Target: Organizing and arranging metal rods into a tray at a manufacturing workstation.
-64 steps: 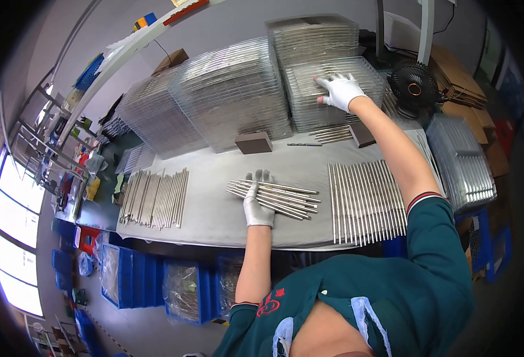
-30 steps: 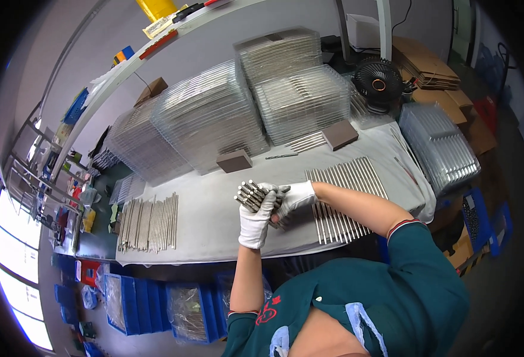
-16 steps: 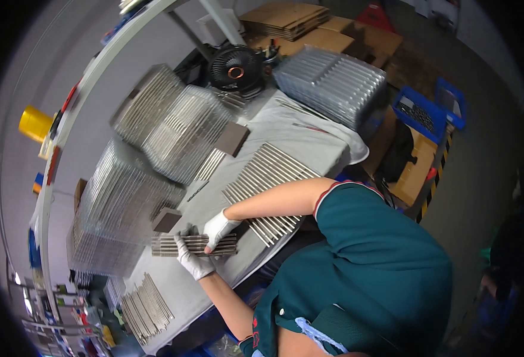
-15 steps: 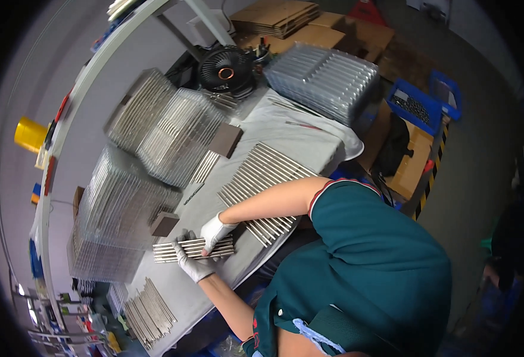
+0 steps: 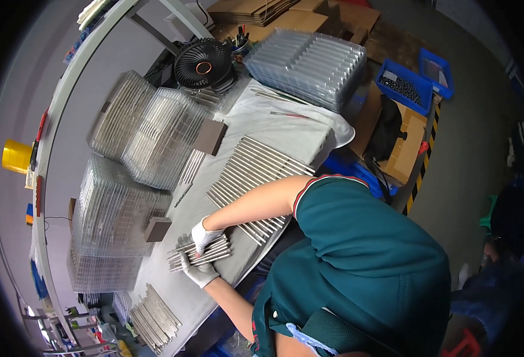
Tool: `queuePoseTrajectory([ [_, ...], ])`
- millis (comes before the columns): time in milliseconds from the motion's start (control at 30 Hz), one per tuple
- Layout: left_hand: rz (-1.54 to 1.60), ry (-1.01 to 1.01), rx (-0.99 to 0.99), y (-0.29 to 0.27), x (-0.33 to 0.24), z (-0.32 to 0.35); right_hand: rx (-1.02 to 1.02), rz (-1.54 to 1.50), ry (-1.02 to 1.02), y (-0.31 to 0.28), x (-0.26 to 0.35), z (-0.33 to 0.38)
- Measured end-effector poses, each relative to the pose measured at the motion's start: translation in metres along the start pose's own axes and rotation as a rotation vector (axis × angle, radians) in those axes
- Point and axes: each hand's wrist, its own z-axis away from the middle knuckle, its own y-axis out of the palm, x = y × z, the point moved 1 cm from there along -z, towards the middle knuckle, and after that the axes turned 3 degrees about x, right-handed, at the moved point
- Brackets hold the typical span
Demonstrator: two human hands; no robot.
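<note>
A small bundle of shiny metal rods (image 5: 217,250) is between my two white-gloved hands, just over the cloth-covered table. My left hand (image 5: 199,273) is closed around the bundle from below, with part of its fingers hidden behind the rods. From above, my right hand (image 5: 201,235) grips the same rods, its thumb pressed on them. Close by the right forearm lies a wide row of longer-looking metal rods (image 5: 256,172), side by side. Another fanned group of rods (image 5: 153,318) rests at the lower left of the table.
Stacks of clear plastic trays (image 5: 110,208) line the table's left side, beside two brown blocks (image 5: 210,137) (image 5: 157,229). A black fan (image 5: 203,64) and more clear trays (image 5: 309,65) stand at the back. Blue bins (image 5: 405,86) are beyond the table, right. Another person (image 5: 506,262) is at the far right.
The rods between my hands have gone from a level, even bundle to a tilted, more splayed one. The whole view has shifted slightly.
</note>
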Motion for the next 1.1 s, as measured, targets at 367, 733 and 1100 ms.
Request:
queuePoseTrajectory([
  [367, -0.013, 0.020, -0.260, -0.014, 0.000, -0.002, -0.194, 0.213, 0.049, -0.010, 0.009, 0.017],
  [733, 0.272, 0.041, 0.073, 0.010, 0.003, 0.008, -0.474, -0.144, -0.098, -0.032, 0.031, 0.067],
  [1100, 0.375, 0.044, -0.088, 0.018, 0.008, 0.016, -0.130, 1.376, -0.385, -0.110, 0.119, 0.097],
])
